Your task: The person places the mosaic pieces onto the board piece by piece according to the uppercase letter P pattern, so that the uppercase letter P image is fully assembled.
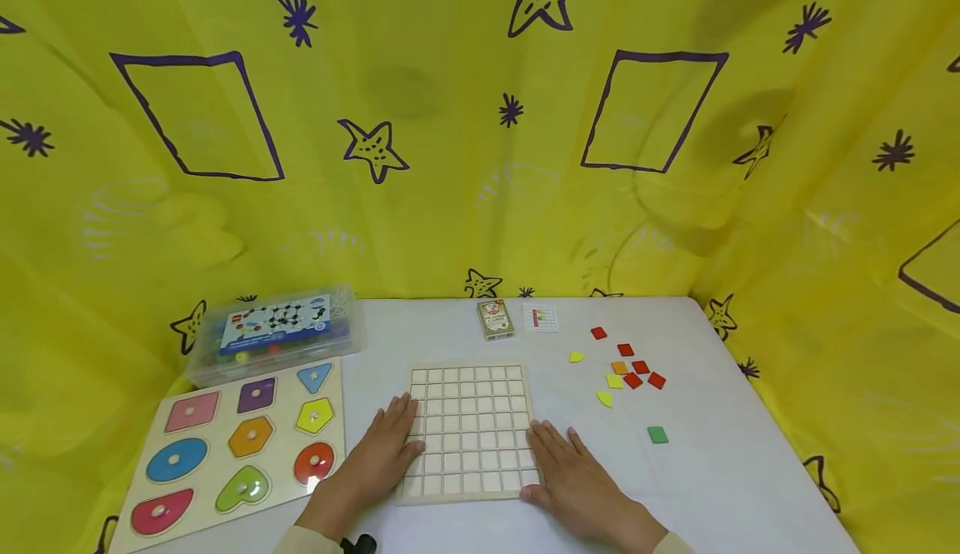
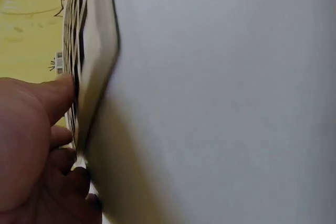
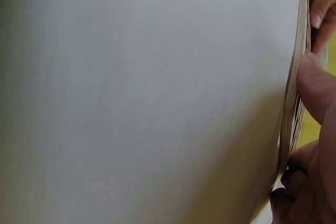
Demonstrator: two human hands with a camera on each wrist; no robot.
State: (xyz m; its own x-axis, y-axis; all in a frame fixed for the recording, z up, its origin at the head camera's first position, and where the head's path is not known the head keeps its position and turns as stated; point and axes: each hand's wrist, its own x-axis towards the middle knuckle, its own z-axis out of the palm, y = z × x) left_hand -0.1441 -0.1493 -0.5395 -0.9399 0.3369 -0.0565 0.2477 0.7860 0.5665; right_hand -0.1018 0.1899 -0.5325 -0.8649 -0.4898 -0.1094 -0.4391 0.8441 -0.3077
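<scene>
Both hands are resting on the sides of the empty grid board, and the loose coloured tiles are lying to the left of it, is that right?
Not quite. The left hand and right hand do rest on the sides of the empty grid board, but the loose coloured tiles lie to its right, not its left. The head view shows this.
</scene>
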